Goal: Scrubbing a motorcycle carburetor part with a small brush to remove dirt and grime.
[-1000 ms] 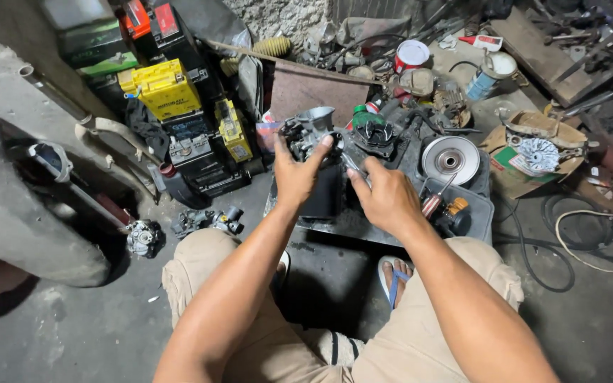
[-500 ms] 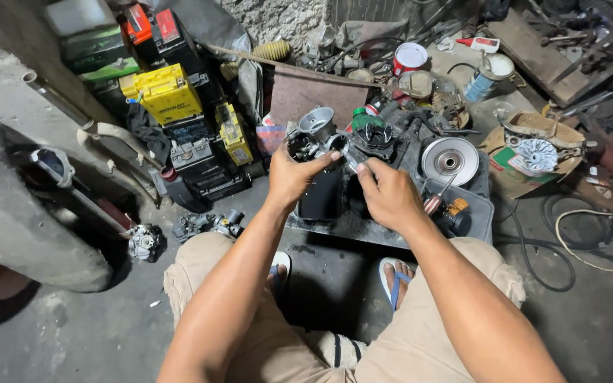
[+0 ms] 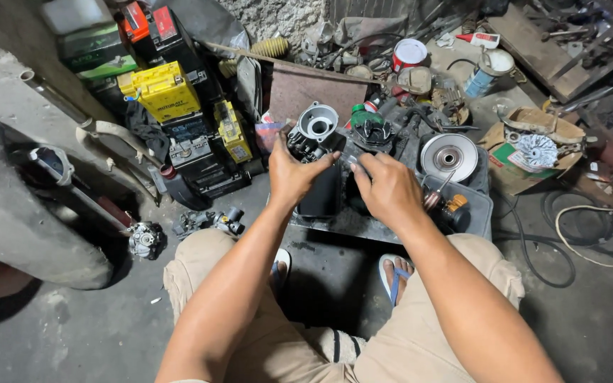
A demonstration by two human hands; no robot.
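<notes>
Engine cylinder [image 3: 313, 131] gripped by left hand [image 3: 291, 174], right hand [image 3: 388, 188] beside.

Item: engine cylinder block [image 3: 313, 135], cast metal, grey and grimy. Finned body, dark between the fins; one round bore, pale and smooth inside, opening up and toward me. Pose: tilted, bore end raised at the far side. Place: above the dark tray [image 3: 480, 206] on the floor, at its left end, just ahead of my knees. State: held in my left grip [image 3: 294, 177], thumb on the right flank, fingers wrapped over the near left side, so its lower half is hidden. My right grip [image 3: 386, 188] rests just beside it on a small dark part that I cannot make out.
</notes>
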